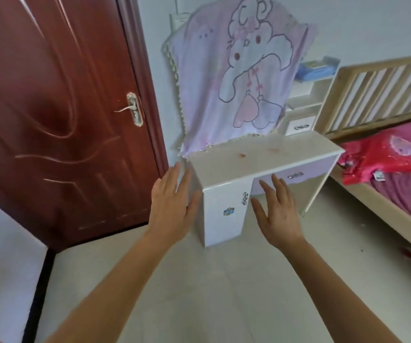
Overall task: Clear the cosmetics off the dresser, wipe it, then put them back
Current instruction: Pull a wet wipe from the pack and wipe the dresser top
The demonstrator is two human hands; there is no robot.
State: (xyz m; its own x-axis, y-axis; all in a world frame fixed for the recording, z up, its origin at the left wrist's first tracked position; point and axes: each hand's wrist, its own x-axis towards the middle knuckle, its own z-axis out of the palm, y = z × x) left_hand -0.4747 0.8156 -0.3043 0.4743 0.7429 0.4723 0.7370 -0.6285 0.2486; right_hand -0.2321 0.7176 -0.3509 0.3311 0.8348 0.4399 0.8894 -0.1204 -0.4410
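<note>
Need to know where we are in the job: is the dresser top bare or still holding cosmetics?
Bare. The dresser top shows only reddish stains; no cosmetics are on it.

This is looking like a bedroom in a home; a wooden bed (378,90) with a slatted end is standing at the right, with pink and red bedding (395,154) lying on it; a small white dresser (256,159) with lilac drawer fronts is sitting against the wall; a pink cartoon blanket (236,78) is hanging over what is probably its mirror; a dark red door (58,107) with a metal handle is closing off the left side; pale tiles (199,280) are covering the floor.
</note>
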